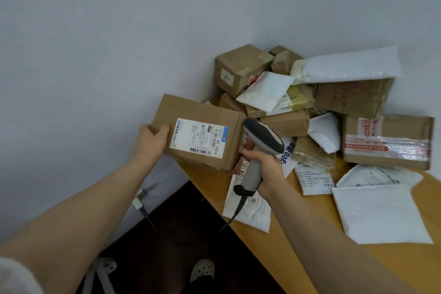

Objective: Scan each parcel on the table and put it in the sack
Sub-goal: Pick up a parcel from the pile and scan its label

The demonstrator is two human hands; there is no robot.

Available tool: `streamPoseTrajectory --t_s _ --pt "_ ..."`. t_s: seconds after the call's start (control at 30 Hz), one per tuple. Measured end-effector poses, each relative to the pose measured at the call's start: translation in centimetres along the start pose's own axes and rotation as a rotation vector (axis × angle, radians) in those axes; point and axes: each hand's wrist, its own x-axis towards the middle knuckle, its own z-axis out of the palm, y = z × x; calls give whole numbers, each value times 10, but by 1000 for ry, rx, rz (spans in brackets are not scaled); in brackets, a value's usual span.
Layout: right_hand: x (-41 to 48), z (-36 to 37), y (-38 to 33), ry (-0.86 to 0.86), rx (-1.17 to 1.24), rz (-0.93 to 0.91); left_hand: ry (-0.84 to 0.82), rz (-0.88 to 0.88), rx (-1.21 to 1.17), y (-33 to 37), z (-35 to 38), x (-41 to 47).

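Observation:
My left hand (152, 138) grips the left end of a brown cardboard parcel (191, 112), held up past the table's left edge with its white shipping label (199, 137) facing me. My right hand (265, 169) is closed around the handle of a grey handheld barcode scanner (263, 137). The scanner's head sits right beside the parcel's right end, and its cable hangs down toward the floor. No sack is in view.
A wooden table (298, 241) stands in the corner against pale walls. On it lies a pile of brown boxes (241, 69) and white padded mailers (381, 212), plus a taped box (389, 141) at the right. Below are a dark floor and a sandalled foot (202, 270).

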Motion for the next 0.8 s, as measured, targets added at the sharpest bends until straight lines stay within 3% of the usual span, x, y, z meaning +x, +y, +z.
streamPoseTrajectory --t_s 0.17,0.33,0.57,0.8 --pt "-55 -60 -31 -15 121 -291 -101 33 -117 28 25 -51" --pt "-118 -163 -31 145 24 -458 -305 24 -105 49 81 -152" --pt "-188 -274 -8 262 56 -482 -537 -18 -42 28 141 -282" --pt "-222 -308 24 302 -46 -426 -801 -21 44 15 156 -370"
